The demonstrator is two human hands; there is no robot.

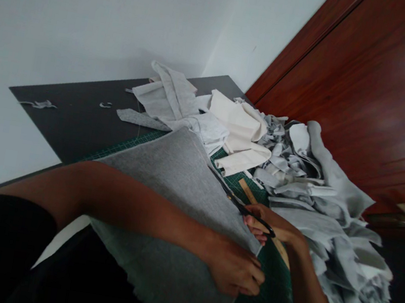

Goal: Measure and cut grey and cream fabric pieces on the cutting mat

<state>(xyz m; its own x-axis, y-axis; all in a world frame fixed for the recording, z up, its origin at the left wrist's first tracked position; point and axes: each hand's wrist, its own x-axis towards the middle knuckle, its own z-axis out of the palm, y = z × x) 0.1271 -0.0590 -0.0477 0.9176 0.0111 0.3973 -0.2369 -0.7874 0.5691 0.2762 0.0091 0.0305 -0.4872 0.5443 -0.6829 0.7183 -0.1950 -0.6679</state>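
A large piece of grey fabric (168, 172) lies over the cutting mat and hangs down at the front. My right hand (271, 226) grips black-handled scissors (235, 201), whose blades run along the fabric's right edge. Nearer to me, my left hand (237, 270) is closed at the same edge, fingers curled around the fabric; its fingertips are partly hidden. A wooden ruler (248, 191) lies on the green cutting mat (276, 281), passing beneath my right hand.
Cream and light grey cloth pieces (230, 120) are heaped behind the fabric. A big pile of grey scraps (298, 177) spreads along the right, by a reddish-brown wooden door (395, 100). Small scraps (43, 104) lie on the dark tabletop (76, 124) near the white wall.
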